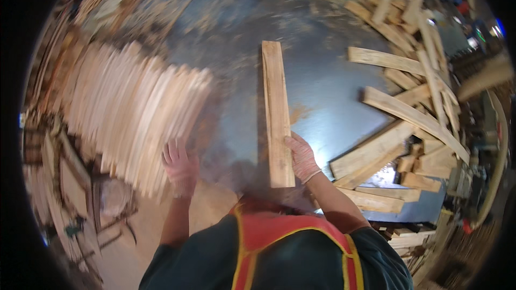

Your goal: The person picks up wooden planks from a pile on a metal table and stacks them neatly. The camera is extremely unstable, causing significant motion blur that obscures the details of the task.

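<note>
A long, flat wooden board (pixel 278 113) lies lengthwise in front of me over the metal tabletop (pixel 231 129). My right hand (pixel 302 157), in a pale glove, grips its right edge near the closer end, thumb on top; the fingers underneath are hidden. To the left, my gloved left hand (pixel 180 166) rests against the near right end of a long row of thin wooden strips (pixel 134 113). Its fingers are spread and hold nothing. Slight blur softens the left hand and the strips.
Loose boards (pixel 408 113) lie in a jumbled pile along the table's right side, several jutting inward. Sawdust and shavings (pixel 215 21) cover the far part of the tabletop. More timber (pixel 70 182) stands on the floor at left. A curved pale strip (pixel 497 161) rises at far right.
</note>
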{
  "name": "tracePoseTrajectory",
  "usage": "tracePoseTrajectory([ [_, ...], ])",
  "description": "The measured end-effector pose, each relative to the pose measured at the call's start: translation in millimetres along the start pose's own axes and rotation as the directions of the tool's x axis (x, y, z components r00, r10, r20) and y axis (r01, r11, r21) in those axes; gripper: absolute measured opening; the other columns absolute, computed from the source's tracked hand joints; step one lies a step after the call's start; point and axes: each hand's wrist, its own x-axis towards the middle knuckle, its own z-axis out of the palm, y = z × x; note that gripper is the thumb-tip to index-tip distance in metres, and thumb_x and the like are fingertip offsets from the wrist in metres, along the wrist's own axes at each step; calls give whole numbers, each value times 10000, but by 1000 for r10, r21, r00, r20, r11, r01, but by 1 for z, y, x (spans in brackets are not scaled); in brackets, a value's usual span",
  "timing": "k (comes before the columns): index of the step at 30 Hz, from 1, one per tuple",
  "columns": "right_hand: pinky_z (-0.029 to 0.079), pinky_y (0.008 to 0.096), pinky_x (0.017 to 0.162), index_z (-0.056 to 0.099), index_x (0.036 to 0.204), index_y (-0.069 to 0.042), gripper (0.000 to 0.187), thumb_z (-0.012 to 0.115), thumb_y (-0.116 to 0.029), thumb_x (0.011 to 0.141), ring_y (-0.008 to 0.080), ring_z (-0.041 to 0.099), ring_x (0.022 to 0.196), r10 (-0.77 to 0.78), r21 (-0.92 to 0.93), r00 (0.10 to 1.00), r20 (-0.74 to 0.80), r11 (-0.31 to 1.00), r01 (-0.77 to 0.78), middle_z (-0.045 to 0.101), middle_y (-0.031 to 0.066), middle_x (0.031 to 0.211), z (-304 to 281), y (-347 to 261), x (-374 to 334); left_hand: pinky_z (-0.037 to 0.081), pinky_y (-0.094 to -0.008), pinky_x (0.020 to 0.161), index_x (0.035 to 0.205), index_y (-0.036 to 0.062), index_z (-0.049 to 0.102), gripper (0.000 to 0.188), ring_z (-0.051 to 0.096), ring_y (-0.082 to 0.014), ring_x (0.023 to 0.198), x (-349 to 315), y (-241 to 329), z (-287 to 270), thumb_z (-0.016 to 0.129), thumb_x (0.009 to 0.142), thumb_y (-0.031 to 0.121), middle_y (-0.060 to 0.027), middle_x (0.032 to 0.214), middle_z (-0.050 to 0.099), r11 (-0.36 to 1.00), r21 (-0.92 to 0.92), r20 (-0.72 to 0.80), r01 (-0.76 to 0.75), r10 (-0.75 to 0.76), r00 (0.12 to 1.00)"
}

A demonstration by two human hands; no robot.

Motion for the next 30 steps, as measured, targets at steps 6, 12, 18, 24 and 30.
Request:
tracePoseTrajectory([
  [6,507,454,1074,678,1339,-131,345,578,-164,1010,342,640,1226,-579,-906,799,162,234,353,683,176,1296,1,-313,26,360,-549,1193,1547,139,536,849,445,-391,1479,-33,150,-24,840,783,347,-170,1600,471,882,-419,207,-218,326,923],
  [12,535,445,951,612,1363,-75,591,731,-471,940,332,686,1169,-877,-967,477,63,66,248,726,165,1219,-83,-453,76,399,-549,1151,1504,168,571,756,507,-386,1418,-46,227,-54,817,831,409,-163,1534,535,736,-572,255,-363,579,774],
  [18,456,493,1083,515,1520,-204,716,780,-312,863,370,664,1236,-287,-678,940,186,-730,-88,704,177,1304,-141,-327,66,382,-562,1178,1501,123,572,785,497,-395,1427,-20,238,-99,826,818,415,-184,1535,528,799,-514,372,-311,535,759],
  [24,423,522,1097,559,1446,-217,636,770,-276,849,327,652,1188,-91,-587,794,601,-725,361,698,111,1193,-48,-203,16,378,-581,1169,1543,37,499,928,482,-376,1422,24,234,-110,844,778,433,-194,1517,531,759,-277,-36,-589,604,796],
  [30,380,607,1146,568,1393,-167,695,813,-315,760,370,531,1329,-386,-697,628,676,-612,374,630,97,1310,5,-105,-78,496,-527,1088,1659,108,351,904,591,-404,1345,29,211,-79,757,892,364,-198,1490,565,903,-296,697,-312,428,575],
])
